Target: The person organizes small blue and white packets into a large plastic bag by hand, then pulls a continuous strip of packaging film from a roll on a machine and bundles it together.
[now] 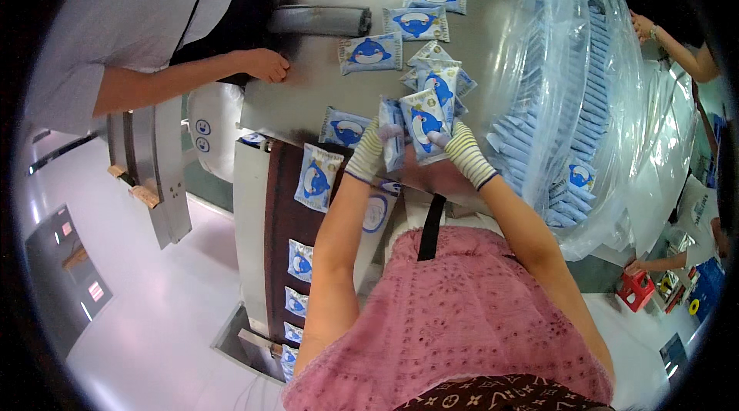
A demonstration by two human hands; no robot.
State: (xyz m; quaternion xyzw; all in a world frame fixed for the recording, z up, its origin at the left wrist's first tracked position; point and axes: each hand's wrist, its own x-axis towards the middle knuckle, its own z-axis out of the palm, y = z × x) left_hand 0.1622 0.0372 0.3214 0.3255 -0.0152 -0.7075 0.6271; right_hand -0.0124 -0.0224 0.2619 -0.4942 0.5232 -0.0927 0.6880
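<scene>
My left hand [366, 152], in a striped glove, is closed on a small blue-and-white packet [392, 151] stood on edge, its thumb across the near side. My right hand [467, 151], gloved alike, grips another whale-printed packet [423, 120], which faces me, with the thumb over its lower corner. Behind that one lie several more packets in a loose pile, among them an overlapping packet [439, 86]. Just left of my left hand a flat packet [344, 128] rests at the table edge.
On the metal table [323, 99] lie a far packet [371, 53] and a grey plastic roll [319, 20]. A clear bag [531, 95] full of stacked packets stands right. A conveyor [281, 234] carries packets at lower left. A co-worker's hand [265, 65] rests on the left.
</scene>
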